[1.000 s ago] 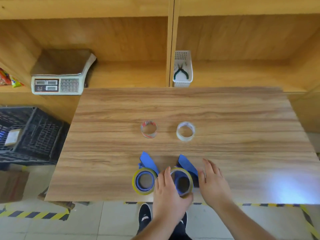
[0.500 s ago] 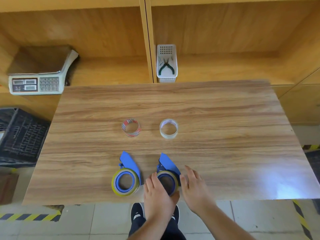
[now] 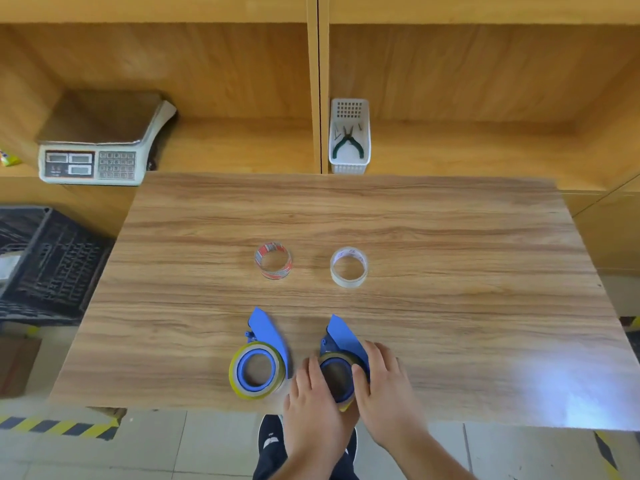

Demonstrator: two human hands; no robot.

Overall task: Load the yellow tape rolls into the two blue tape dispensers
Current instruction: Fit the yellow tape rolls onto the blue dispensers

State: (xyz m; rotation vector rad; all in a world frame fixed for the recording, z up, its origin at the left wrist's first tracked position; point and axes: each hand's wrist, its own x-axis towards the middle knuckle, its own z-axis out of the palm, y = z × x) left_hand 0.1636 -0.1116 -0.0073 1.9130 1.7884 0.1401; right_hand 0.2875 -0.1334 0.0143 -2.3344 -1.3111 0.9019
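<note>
Two blue tape dispensers stand near the front edge of the wooden table. The left dispenser carries a yellow tape roll around its blue hub and nobody touches it. On the right dispenser sits a second yellow roll, mostly hidden by my hands. My left hand grips that roll from the left and below. My right hand wraps the roll and the dispenser from the right, thumb on the ring.
Two other rolls lie mid-table: a red-printed one and a clear one. Behind, a shelf holds a weighing scale and a white basket with pliers. A black crate stands left of the table.
My right hand has closed in from beside the right dispenser onto the roll, so both hands now hold it. The camera view has shifted; the left dispenser stays put.
</note>
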